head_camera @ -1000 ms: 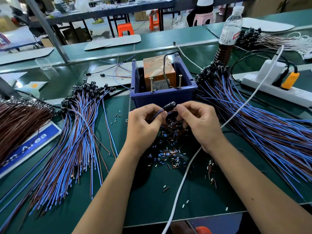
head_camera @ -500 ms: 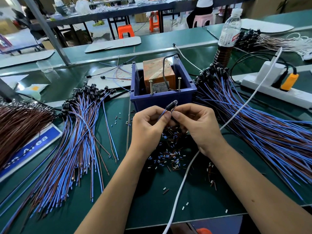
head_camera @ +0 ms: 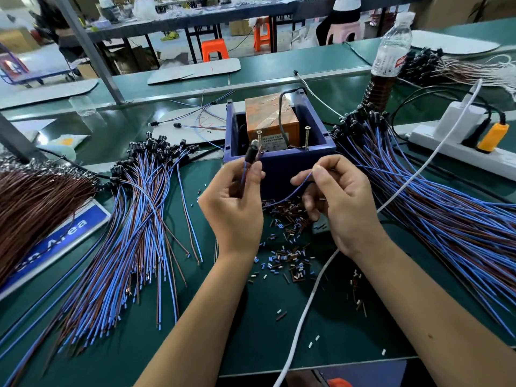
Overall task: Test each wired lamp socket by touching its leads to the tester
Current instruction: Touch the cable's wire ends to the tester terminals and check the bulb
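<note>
Socket: you hold one small black cylindrical lamp socket upright in front of the bin's near wall, its rounded tip level with the left screw, at about 11 o'clock from your left hand.
Leads: a thin blue insulated lead sags in a loop from the socket across to your right hand; a second lead cannot be made out.
Left-hand fingers: curled, thumb and forefinger pinching the socket body just below its tip, wire running down through the palm.
Right-hand fingers: forefinger and thumb closed on the lead near its free end, the rest loosely curled; the bare tip is hidden.
Handling: judge it very light, the body rigid plastic, the wire limp and springy. Grip the hard body, not the joint where the wire enters, and pinch the lead close to its stripped end so it goes where you aim.
Tester: two upright brass screws stand on a tape-wrapped orange box inside the dark blue plastic bin, at 12 o'clock from your hands. No lead touches them yet.
Risk: a limp tip may bridge both screws.
Piles: bundled blue-and-brown wired sockets lie at 9 o'clock, a second bundle at 3 o'clock.
Litter: cut insulation scraps lie on the green bench mat beneath your wrists.
</note>
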A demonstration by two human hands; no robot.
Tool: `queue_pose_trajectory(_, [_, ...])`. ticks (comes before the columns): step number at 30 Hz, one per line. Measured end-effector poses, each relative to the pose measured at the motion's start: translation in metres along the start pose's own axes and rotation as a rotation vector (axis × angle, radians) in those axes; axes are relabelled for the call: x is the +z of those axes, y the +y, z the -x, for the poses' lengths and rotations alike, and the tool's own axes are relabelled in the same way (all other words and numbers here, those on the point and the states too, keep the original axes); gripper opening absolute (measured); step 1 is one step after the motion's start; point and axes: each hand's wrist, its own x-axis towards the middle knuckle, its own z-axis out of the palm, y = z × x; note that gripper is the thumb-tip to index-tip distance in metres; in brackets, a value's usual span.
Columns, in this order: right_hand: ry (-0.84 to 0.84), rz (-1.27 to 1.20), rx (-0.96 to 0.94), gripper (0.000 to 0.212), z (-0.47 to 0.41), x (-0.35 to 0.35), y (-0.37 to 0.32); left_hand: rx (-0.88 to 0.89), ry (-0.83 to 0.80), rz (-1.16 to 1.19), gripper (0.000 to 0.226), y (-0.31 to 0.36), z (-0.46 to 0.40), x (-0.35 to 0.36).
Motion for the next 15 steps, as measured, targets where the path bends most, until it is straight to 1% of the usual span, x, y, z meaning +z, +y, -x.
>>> queue_pose_trajectory(3, [0.107,0.178,-0.15,0.008,0.0,0.0,0.002,-0.054,0.08,0.023,0.011,-0.001,-0.003,0.0])
queue_pose_trajectory(5, [0.23,0.338,-0.287,0.006,-0.003,0.001,0.002,-0.087,0.08,0.042,0.008,-0.003,-0.005,0.0])
queue_pose_trajectory(8, [0.387,0.47,-0.448,0.007,-0.014,0.006,0.0,-0.096,0.067,0.075,0.011,-0.005,-0.007,0.001])
queue_pose_trajectory(10, [0.421,0.522,-0.492,0.008,-0.02,0.009,0.0,-0.096,0.066,0.077,0.013,-0.006,-0.009,0.003])
queue_pose_trajectory(15, [0.428,0.612,-0.538,0.013,-0.023,0.01,0.002,-0.081,0.056,0.046,0.009,-0.006,-0.009,0.006])
